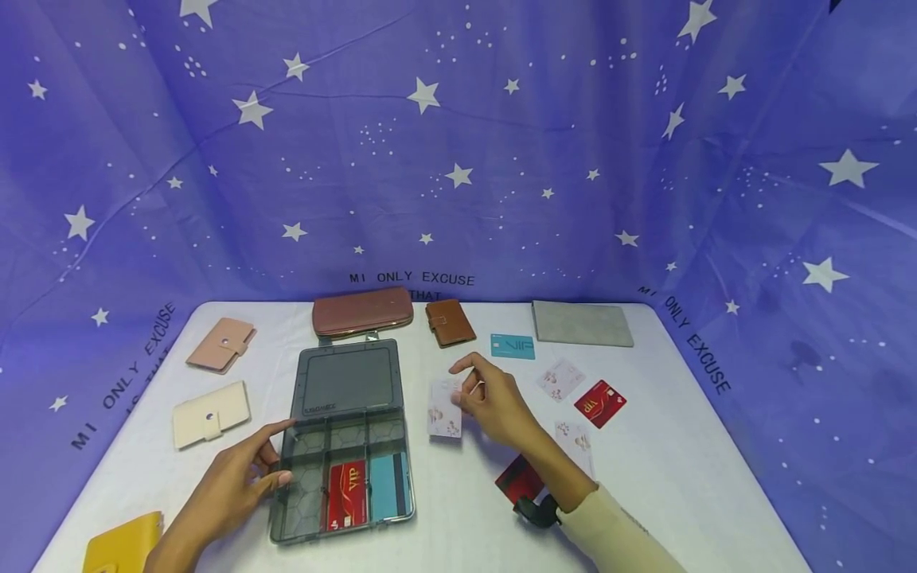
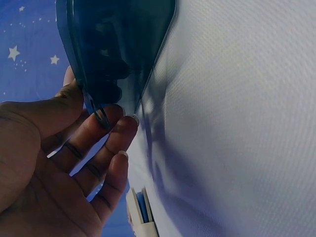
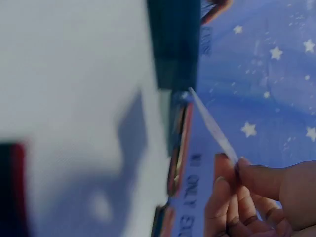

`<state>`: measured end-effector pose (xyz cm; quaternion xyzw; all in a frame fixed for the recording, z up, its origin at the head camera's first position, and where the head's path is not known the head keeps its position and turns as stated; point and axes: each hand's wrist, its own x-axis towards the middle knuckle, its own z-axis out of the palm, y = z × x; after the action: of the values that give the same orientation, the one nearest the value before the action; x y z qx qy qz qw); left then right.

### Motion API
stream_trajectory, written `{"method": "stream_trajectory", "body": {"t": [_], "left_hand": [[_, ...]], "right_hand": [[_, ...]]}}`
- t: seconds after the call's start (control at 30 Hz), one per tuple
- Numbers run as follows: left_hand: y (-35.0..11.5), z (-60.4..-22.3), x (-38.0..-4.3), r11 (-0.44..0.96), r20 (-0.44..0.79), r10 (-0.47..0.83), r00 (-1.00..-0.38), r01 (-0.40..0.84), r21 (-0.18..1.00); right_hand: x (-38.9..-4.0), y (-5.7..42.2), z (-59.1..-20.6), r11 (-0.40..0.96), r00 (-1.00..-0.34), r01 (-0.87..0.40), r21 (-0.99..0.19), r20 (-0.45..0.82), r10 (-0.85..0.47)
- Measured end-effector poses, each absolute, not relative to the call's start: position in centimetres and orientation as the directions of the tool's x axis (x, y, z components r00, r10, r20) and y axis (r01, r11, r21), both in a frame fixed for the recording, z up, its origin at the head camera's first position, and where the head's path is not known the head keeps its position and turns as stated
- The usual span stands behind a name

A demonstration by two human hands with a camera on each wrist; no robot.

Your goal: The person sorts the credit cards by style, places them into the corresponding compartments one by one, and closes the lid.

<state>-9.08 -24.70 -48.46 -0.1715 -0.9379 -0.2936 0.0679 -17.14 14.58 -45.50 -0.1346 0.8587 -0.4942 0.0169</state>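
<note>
Right hand [image 1: 494, 407]: grip pinches floral card [image 1: 444, 415], raised off table [image 1: 458, 501] beside open case [image 1: 349, 378] | Left hand [image 1: 229, 481]: grip holds case's left edge | Step, seemingly: card loading | Next likely calls for aligning card over bare near-left compartment [image 1: 304, 497]

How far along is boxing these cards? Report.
Apparently done: a red VIP card and a striped blue card lie in the box. In hand: the right hand pinches a patterned card outside the box, while the left hand holds the box's edge. Seemingly left: loose on the table, a blue card, two pale cards, another red VIP card and a partly hidden red-and-black card.
</note>
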Motion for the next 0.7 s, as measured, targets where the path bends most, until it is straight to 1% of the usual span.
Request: {"method": "stream_trajectory", "body": {"t": [0.1, 0.2, 0.43, 0.6, 0.7], "left_hand": [[-24.7, -48.5, -9.1, 0.772, 0.220, 0.278, -0.935, 0.354, 0.527], [-24.6, -48.5, -9.2, 0.772, 0.215, 0.273, -0.938, 0.347, 0.533], [-24.6, -48.3, -9.1, 0.763, 0.224, 0.264, -0.938, 0.345, 0.547], [-24.5, -48.3, -9.1, 0.757, 0.238, 0.263, -0.935, 0.353, 0.550], [-24.5, -48.4, -9.1, 0.753, 0.242, 0.259, -0.935, 0.353, 0.555]], "right_hand": [[-17.2, 12.9, -44.7, 0.387, -0.946, -0.224, -0.895, 0.105, -0.305], [-17.1, 11.1, -43.9, 0.319, -0.931, -0.205, -0.925, 0.083, -0.356], [-16.0, 6.0, -44.0, 0.237, -0.875, -0.181, -0.955, 0.047, -0.482], [-15.1, 2.6, -44.9, 0.273, -0.829, -0.223, -0.936, 0.034, -0.559], [-14.4, 0.8, -45.4, 0.373, -0.833, -0.253, -0.893, 0.005, -0.553]]}}
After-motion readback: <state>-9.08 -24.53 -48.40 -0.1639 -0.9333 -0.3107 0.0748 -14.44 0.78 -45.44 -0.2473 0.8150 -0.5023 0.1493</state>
